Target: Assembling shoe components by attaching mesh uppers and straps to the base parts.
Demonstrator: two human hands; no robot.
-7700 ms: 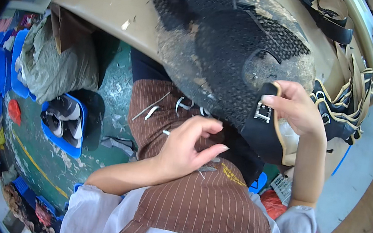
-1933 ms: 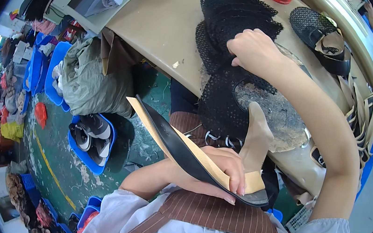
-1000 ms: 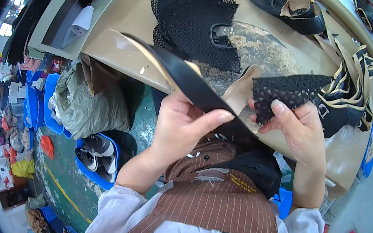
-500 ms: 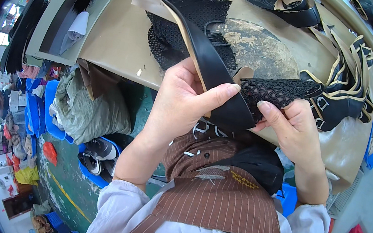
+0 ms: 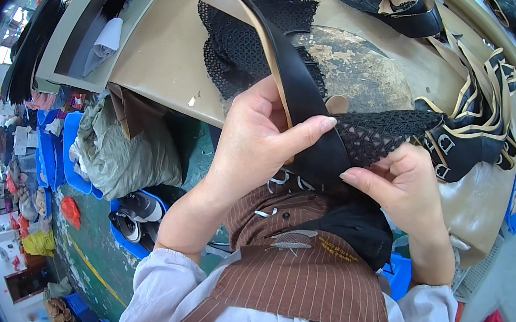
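A: Head view: what does the left hand (image 5: 254,141) hold?
B: It is wrapped around a long black sole strip (image 5: 294,81), thumb pressed across it, above the workbench (image 5: 162,50).
A: And the right hand (image 5: 407,187)?
B: Its fingertips pinch a black mesh piece (image 5: 379,134) against the strip's lower end.

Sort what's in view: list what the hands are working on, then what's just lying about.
In hand:
- black shoe sole, gripped by left hand
- black mesh strap, pinched by right hand

Lying about:
- black mesh pieces on the workbench
- finished sandal
- buckled black straps
- blue bins on the floor
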